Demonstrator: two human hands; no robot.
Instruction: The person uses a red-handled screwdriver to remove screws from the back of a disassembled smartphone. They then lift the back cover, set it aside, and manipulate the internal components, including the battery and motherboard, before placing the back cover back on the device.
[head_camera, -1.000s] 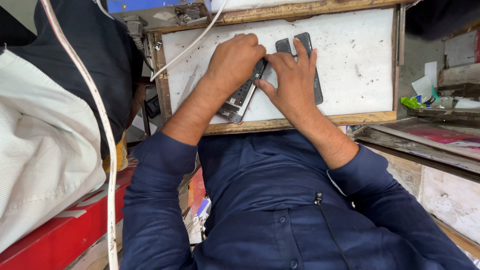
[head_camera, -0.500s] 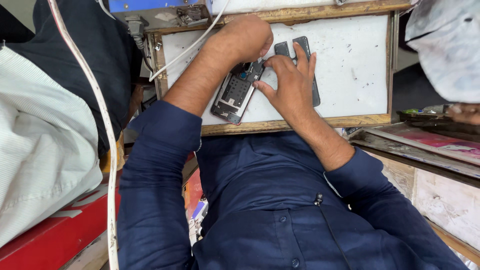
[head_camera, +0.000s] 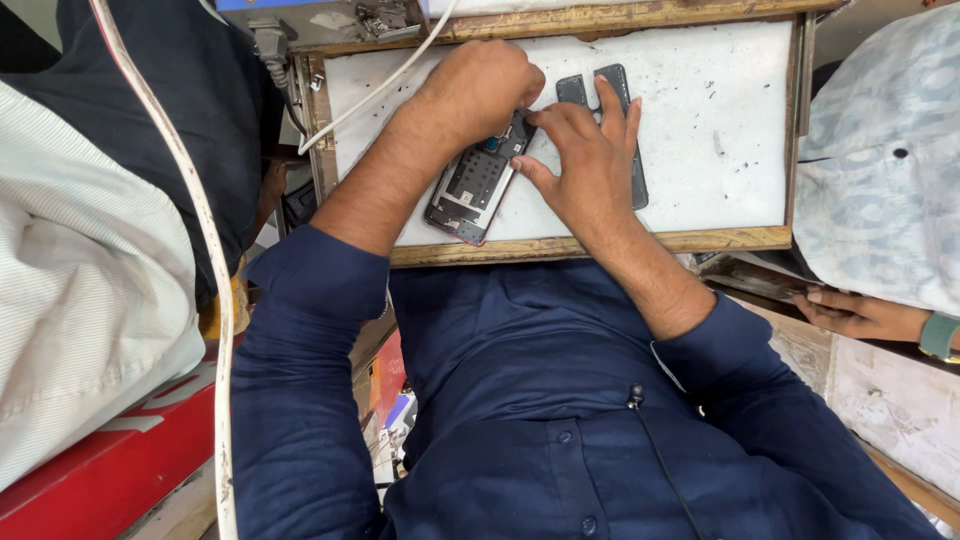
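Observation:
An opened phone with its back off and its dark inner parts showing lies tilted on a white work board. My left hand is curled into a fist at the phone's top end, fingertips hidden against it. My right hand pinches the phone's upper right edge with thumb and forefinger. Its other fingers spread over a black cover piece that lies beside the phone. Whether the left hand also holds a small tool is hidden.
The board has a wooden frame. A white cable runs down the left past a person in a pale striped shirt. At the right another person in a pale patterned garment rests a hand on the bench.
My left hand has slid up off the phone, uncovering its inner parts. My right hand has stayed at the phone's edge. The person at the right has come further into view.

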